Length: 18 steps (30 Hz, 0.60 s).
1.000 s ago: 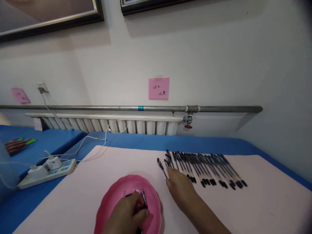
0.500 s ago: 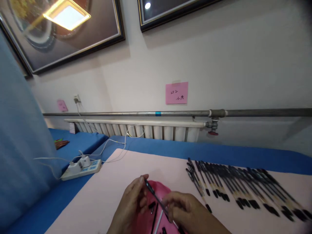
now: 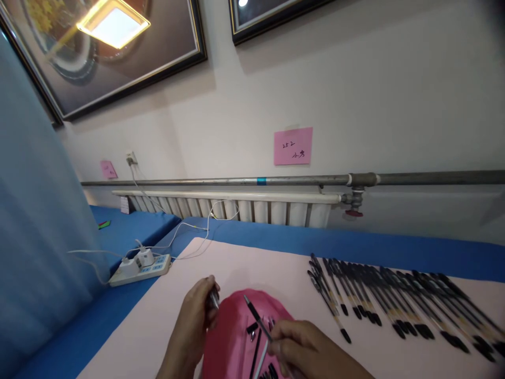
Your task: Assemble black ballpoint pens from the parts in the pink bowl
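Over the pink bowl [image 3: 229, 337], the right hand [image 3: 305, 350] pinched a black pen [image 3: 256, 317]. Left of the bowl, the left hand [image 3: 193, 323] had its grip closed around a small piece [image 3: 214, 299], maybe a cap.

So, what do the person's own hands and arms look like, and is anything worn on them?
Nothing is worn. The left hand and the right hand are bare, without glove, ring or watch, and no sleeve shows down to the picture's lower edge.

Bowl [image 3: 232, 337] left of pen row [image 3: 394, 302] — power strip [image 3: 140, 263] farther left.
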Tool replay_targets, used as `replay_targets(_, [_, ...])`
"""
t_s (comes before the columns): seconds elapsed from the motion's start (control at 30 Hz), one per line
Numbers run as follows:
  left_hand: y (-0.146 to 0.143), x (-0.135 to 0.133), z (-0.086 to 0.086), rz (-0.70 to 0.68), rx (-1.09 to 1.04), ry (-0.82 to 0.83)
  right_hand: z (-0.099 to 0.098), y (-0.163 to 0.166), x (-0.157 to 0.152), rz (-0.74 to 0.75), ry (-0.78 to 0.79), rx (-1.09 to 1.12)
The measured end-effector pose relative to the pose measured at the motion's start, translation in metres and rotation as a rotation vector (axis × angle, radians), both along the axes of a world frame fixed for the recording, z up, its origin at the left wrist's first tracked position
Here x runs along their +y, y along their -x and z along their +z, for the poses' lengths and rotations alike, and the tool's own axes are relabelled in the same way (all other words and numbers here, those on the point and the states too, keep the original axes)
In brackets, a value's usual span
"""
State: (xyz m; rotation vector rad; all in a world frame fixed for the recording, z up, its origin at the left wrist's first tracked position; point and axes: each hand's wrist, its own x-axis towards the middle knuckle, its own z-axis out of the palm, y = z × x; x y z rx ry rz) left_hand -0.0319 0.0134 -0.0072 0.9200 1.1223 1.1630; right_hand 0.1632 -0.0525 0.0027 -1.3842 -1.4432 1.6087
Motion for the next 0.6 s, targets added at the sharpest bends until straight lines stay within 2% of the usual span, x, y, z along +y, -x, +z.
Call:
replay_targets(0.13, [-0.009,-0.004,-0.007,-0.186,0.520,-0.069,0.007,-0.006,0.004,-0.021,-0.022,-0.016])
replay_targets(0.2, [-0.013,-0.005,-0.008,-0.204,0.626,-0.128,0.007,-0.006,0.004,-0.012,-0.001,0.010])
replay_targets(0.23, [-0.014,-0.006,-0.007,-0.210,0.603,-0.129,0.006,-0.005,0.003,-0.011,0.015,0.029])
replay_targets(0.3, [-0.017,-0.010,-0.003,-0.241,0.396,-0.068,0.003,-0.004,0.003,-0.012,0.046,0.076])
replay_targets(0.43, [-0.025,-0.020,0.004,-0.371,-0.180,0.108,-0.006,-0.003,0.004,0.015,0.080,0.220])
replay_targets(0.5, [-0.029,-0.023,0.004,-0.384,-0.331,0.155,-0.011,-0.003,0.005,0.054,0.087,0.289])
replay_targets(0.6, [-0.031,-0.024,0.002,-0.370,-0.444,0.149,-0.015,-0.002,0.007,0.091,0.118,0.375])
